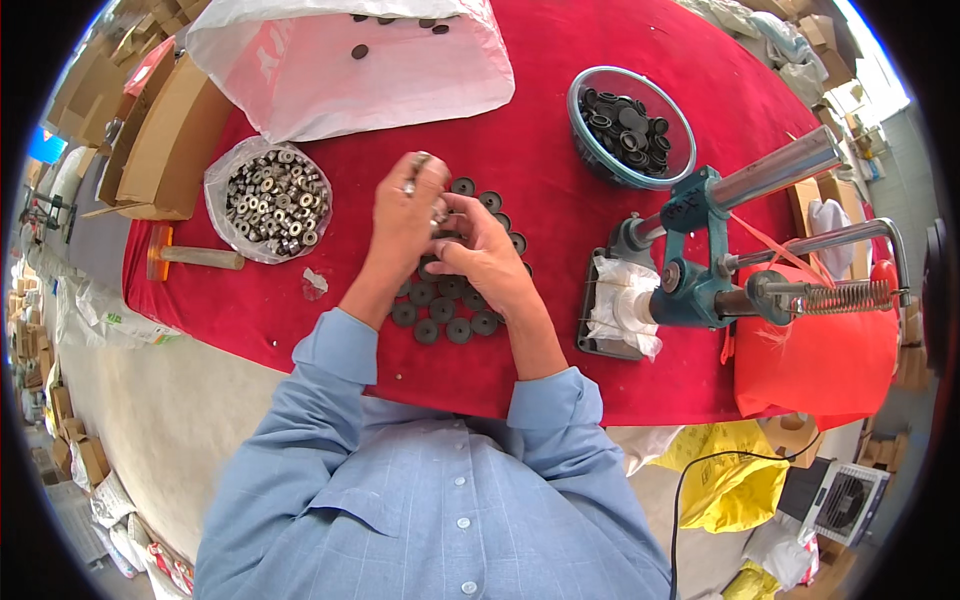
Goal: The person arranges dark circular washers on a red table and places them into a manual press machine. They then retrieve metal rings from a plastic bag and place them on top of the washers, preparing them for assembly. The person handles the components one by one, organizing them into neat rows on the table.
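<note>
My left hand is raised over the red table and pinches a small metal roller between thumb and fingers. Close against it, my right hand curls its fingers around a small dark part that is mostly hidden. Under both hands lie several black rubber discs in rows on the cloth. A clear bag of small metal rollers sits to the left of my left hand.
A clear bowl of black discs stands at the back right. A blue hand press with long steel levers is at the right. A large white plastic bag lies at the back, cardboard boxes and a wooden-handled tool at the left.
</note>
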The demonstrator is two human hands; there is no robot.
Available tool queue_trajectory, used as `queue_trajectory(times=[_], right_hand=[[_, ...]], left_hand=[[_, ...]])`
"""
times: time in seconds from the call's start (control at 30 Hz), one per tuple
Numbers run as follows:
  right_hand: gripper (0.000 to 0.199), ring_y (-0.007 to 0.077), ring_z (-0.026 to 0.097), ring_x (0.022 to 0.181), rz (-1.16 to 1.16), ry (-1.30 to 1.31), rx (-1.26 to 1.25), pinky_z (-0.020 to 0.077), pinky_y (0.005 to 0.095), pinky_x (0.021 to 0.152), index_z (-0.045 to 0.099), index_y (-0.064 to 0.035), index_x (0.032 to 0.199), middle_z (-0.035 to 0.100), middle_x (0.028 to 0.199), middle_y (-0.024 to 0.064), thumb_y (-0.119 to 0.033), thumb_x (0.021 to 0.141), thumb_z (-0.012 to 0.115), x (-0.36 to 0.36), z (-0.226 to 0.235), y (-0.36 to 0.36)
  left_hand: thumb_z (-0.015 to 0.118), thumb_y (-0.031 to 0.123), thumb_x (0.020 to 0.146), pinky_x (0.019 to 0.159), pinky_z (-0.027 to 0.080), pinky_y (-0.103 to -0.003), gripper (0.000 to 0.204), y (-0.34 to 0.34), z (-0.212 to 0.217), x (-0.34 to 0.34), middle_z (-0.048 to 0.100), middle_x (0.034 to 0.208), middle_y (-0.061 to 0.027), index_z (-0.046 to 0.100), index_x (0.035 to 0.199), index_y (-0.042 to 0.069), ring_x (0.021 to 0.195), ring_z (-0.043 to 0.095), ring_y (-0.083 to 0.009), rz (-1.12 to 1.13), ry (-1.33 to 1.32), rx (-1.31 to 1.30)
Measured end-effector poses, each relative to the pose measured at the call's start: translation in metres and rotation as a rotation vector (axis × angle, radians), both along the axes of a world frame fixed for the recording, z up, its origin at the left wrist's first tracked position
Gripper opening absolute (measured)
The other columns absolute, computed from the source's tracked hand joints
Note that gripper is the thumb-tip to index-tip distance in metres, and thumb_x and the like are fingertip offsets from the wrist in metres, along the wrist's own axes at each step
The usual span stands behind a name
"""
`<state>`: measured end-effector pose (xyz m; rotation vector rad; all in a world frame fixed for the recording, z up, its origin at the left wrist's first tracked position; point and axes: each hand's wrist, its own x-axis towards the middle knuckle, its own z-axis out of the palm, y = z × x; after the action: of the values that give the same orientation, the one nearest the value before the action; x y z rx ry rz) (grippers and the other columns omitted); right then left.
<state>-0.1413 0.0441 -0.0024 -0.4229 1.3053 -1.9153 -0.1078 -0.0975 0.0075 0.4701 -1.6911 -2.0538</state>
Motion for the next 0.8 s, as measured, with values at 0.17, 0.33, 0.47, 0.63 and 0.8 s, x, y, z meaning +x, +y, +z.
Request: queue_trajectory(times=[0.17,0.33,0.47,0.63,0.8], right_hand=[[0.053,0.0133,0.070,0.093,-0.123,0.090,0.077,0.0633,0.0296,0.078,0.055,0.0035,0.138,0.065,0.109,0.0067,-0.003,0.088,0.074,-0.012,-0.010,0.002],[0.056,0.0110,0.069,0.086,-0.178,0.043,0.069,0.0626,0.0264,0.074,0.056,0.0039,0.141,0.066,0.106,0.0051,0.000,0.088,0.074,-0.018,-0.014,0.004],[0.055,0.0122,0.072,0.092,-0.171,0.016,0.025,0.0652,0.0268,0.077,0.057,0.0041,0.141,0.067,0.111,0.0061,0.001,0.089,0.074,-0.017,-0.010,0.007],[0.053,0.0151,0.075,0.099,-0.185,0.039,0.010,0.0669,0.0274,0.080,0.058,0.0036,0.141,0.069,0.116,0.0084,0.003,0.090,0.075,-0.022,-0.018,0.007],[0.052,0.0149,0.073,0.094,-0.185,0.016,-0.018,0.0656,0.0278,0.078,0.058,0.0049,0.139,0.069,0.110,0.0086,0.003,0.090,0.074,-0.022,-0.015,0.007]], left_hand=[[0.064,0.024,0.108,0.067,0.050,-0.032,0.025,0.018,-0.013,-0.011,0.062,0.079,0.0007,0.065,0.094,0.003,0.074,0.057,-0.0089,-0.073,-0.090,-0.336],[0.065,0.022,0.107,0.069,0.051,-0.032,0.023,0.008,-0.010,-0.012,0.066,0.082,-0.0007,0.067,0.095,0.002,0.076,0.059,-0.0096,-0.168,-0.146,-0.287],[0.066,0.018,0.105,0.071,0.054,-0.032,0.018,-0.005,-0.002,-0.008,0.069,0.087,-0.0015,0.070,0.099,0.002,0.079,0.063,-0.0100,-0.253,-0.177,-0.298],[0.063,0.010,0.103,0.073,0.055,-0.029,0.015,-0.013,0.003,-0.002,0.071,0.097,-0.0039,0.070,0.113,0.002,0.084,0.064,-0.0109,-0.308,-0.205,-0.239],[0.057,0.006,0.104,0.064,0.047,-0.022,0.033,-0.021,0.001,-0.004,0.070,0.105,-0.0016,0.061,0.137,0.005,0.080,0.060,-0.0056,-0.315,-0.220,-0.128]])
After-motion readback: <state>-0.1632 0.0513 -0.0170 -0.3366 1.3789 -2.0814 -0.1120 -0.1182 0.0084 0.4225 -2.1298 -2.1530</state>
